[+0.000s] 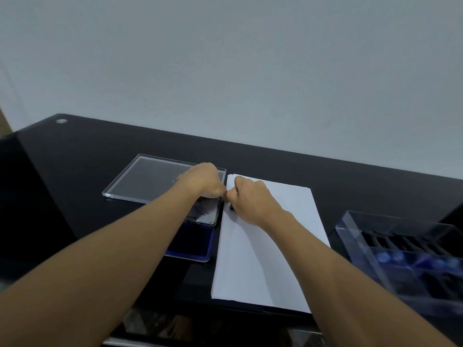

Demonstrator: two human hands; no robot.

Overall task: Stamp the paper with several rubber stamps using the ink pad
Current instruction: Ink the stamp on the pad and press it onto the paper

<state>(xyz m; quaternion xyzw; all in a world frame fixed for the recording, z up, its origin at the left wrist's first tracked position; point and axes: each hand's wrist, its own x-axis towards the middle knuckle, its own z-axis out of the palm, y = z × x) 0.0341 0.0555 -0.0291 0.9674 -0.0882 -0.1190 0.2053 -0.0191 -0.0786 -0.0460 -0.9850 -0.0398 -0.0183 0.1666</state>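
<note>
The right hand (250,199) is curled around what looks like a small dark rubber stamp (231,208), set down on the far left corner of the white paper (263,259). The left hand (203,181) is fisted just beside it, knuckles touching; whether it grips anything cannot be told. Below it lies the open blue ink pad (193,244), a clear plastic lid (145,179) beyond. A clear stamp box (390,234) sits right of the paper on the black table (100,151).
</note>
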